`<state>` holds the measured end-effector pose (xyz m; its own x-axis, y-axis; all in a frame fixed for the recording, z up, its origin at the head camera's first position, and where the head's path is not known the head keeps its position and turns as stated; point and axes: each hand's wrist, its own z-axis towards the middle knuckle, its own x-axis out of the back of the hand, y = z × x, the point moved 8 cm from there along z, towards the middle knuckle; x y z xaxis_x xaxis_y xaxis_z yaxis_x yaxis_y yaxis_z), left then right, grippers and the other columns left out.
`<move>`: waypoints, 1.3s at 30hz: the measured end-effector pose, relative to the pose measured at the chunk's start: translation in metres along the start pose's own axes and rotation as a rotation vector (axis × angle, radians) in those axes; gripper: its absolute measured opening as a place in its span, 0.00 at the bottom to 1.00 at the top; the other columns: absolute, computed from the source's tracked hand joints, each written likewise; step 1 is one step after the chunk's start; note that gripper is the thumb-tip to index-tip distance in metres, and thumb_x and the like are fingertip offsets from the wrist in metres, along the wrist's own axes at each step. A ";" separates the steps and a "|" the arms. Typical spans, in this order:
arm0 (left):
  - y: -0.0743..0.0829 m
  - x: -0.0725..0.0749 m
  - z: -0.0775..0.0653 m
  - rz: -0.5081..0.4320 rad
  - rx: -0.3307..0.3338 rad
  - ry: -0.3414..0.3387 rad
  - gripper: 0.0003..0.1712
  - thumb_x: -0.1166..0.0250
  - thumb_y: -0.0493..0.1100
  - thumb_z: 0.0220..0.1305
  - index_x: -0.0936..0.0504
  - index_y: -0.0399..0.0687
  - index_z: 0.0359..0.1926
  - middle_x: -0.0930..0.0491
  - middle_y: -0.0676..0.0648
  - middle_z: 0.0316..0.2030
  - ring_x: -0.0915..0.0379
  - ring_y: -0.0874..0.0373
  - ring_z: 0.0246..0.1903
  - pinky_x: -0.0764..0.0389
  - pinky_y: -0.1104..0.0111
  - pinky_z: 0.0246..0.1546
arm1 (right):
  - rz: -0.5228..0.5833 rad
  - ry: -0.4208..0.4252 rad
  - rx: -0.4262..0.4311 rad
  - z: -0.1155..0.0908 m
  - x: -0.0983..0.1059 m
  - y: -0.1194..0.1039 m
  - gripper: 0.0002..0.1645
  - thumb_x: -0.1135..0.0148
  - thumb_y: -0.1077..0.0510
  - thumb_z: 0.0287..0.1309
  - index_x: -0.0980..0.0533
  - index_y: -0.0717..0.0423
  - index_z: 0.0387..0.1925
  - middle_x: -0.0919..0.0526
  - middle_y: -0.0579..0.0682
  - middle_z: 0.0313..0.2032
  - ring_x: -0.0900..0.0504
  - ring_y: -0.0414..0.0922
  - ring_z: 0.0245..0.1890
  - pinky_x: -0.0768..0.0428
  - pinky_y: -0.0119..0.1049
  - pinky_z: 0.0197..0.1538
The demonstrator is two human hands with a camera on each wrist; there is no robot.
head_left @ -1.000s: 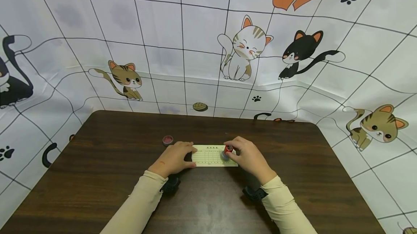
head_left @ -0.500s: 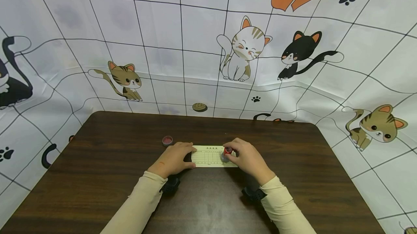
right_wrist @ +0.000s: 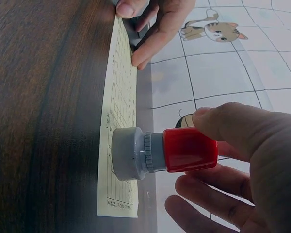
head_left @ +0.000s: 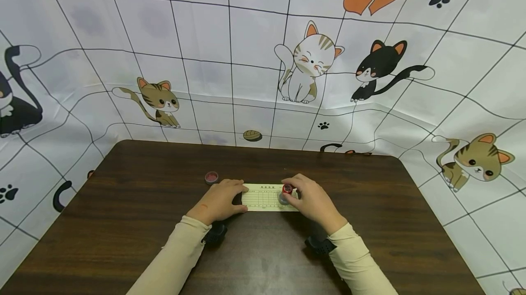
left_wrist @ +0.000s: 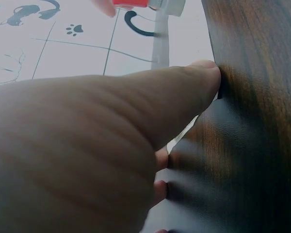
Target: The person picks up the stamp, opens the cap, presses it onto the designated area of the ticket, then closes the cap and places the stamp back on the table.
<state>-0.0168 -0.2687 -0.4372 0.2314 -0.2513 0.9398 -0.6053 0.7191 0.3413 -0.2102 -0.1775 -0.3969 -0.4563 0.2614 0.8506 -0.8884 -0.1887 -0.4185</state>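
Observation:
On the brown table lies a pale yellow slip (head_left: 263, 197) printed with a grid. Standing on its right part is a hand stamp (right_wrist: 190, 149) with a red handle and a grey round base. My right hand (head_left: 314, 199) pinches the red handle between thumb and fingers. The base meets the slip, its underside hidden. At the slip's left end, my left hand (head_left: 219, 200) rests with thumb and forefinger spread over the two corners, pressing the paper. In the left wrist view the left thumb (left_wrist: 184, 92) lies straight along the slip's near corner.
A small round cap (head_left: 211, 176), pinkish inside, sits on the table (head_left: 156, 185) just beyond the left hand. Behind the table hangs a white cloth (head_left: 205, 71) with grid lines and cartoon cats. Black wrist devices (head_left: 320, 244) are strapped under both sleeves.

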 end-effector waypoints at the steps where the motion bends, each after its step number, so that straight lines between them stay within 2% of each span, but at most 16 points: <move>1: 0.000 0.000 0.000 0.000 -0.001 0.001 0.33 0.26 0.57 0.64 0.20 0.50 0.66 0.29 0.44 0.71 0.35 0.43 0.71 0.35 0.44 0.70 | 0.015 -0.002 -0.007 0.000 0.000 0.001 0.21 0.25 0.54 0.61 0.17 0.57 0.55 0.16 0.44 0.42 0.17 0.43 0.39 0.19 0.40 0.41; 3: 0.000 0.000 0.000 -0.001 -0.002 0.004 0.33 0.26 0.56 0.64 0.19 0.50 0.66 0.28 0.44 0.71 0.35 0.43 0.71 0.34 0.44 0.70 | 0.039 -0.004 -0.016 0.001 0.000 0.002 0.20 0.25 0.56 0.61 0.17 0.57 0.53 0.16 0.44 0.42 0.16 0.44 0.40 0.18 0.41 0.42; 8: -0.001 0.000 0.000 -0.005 -0.002 0.005 0.32 0.26 0.56 0.63 0.19 0.50 0.65 0.28 0.44 0.71 0.35 0.43 0.71 0.34 0.44 0.70 | 0.072 0.005 -0.018 0.002 0.002 0.003 0.10 0.26 0.57 0.62 0.16 0.52 0.44 0.15 0.42 0.38 0.17 0.44 0.37 0.19 0.39 0.40; 12: -0.001 0.001 0.000 -0.014 0.000 0.009 0.32 0.26 0.56 0.63 0.19 0.50 0.65 0.28 0.43 0.71 0.35 0.42 0.71 0.34 0.44 0.70 | 0.085 0.013 -0.021 0.002 0.004 0.003 0.08 0.25 0.58 0.61 0.17 0.49 0.40 0.16 0.41 0.37 0.18 0.44 0.36 0.20 0.38 0.40; 20: -0.001 0.002 0.000 -0.023 -0.005 0.013 0.31 0.26 0.54 0.64 0.18 0.50 0.65 0.28 0.43 0.71 0.34 0.42 0.70 0.34 0.44 0.70 | 0.114 0.021 -0.045 0.003 0.005 0.005 0.09 0.25 0.60 0.59 0.17 0.51 0.39 0.16 0.42 0.37 0.18 0.44 0.35 0.21 0.37 0.38; 23: 0.001 0.003 0.000 -0.024 -0.014 0.021 0.29 0.26 0.53 0.65 0.18 0.50 0.64 0.27 0.43 0.70 0.34 0.42 0.70 0.33 0.44 0.69 | 0.112 0.016 -0.033 0.003 0.004 0.006 0.08 0.25 0.61 0.59 0.17 0.50 0.39 0.16 0.42 0.36 0.18 0.46 0.34 0.21 0.36 0.37; 30: 0.000 0.001 0.000 -0.068 -0.008 0.024 0.26 0.25 0.52 0.64 0.15 0.49 0.60 0.28 0.43 0.71 0.35 0.40 0.70 0.39 0.40 0.71 | 0.088 0.010 0.020 0.002 0.003 0.005 0.07 0.25 0.61 0.59 0.15 0.49 0.37 0.16 0.41 0.36 0.16 0.45 0.38 0.20 0.37 0.39; 39: 0.000 0.002 0.000 -0.076 -0.001 0.038 0.26 0.24 0.51 0.62 0.15 0.49 0.59 0.27 0.44 0.70 0.33 0.43 0.69 0.33 0.47 0.70 | 0.094 0.009 -0.010 0.003 0.001 0.006 0.08 0.24 0.61 0.59 0.16 0.49 0.38 0.17 0.40 0.36 0.17 0.42 0.37 0.19 0.38 0.40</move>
<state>-0.0158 -0.2693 -0.4354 0.3050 -0.2804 0.9101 -0.5844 0.6995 0.4113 -0.2163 -0.1809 -0.3975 -0.5381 0.2515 0.8045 -0.8420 -0.2030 -0.4998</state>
